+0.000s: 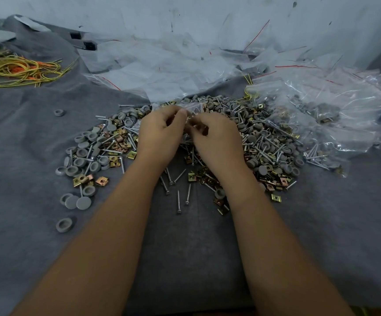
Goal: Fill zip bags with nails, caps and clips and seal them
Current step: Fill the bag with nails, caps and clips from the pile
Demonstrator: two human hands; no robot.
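Observation:
A wide heap of silver nails (269, 142), grey round caps (82, 152) and brass-coloured clips (121, 142) covers the grey cloth (25, 156). Over its middle, my left hand (159, 135) and my right hand (216, 137) meet, both pinching a small clear zip bag (194, 109) at their fingertips. What the bag holds is hidden by my fingers. Loose nails (179, 199) lie between my forearms.
Empty clear zip bags with red strips (162, 65) pile up behind the heap. Filled bags (321, 115) lie at the right. Yellow and orange cords (18, 69) sit far left. Stray grey caps (64, 225) dot the cloth at the left.

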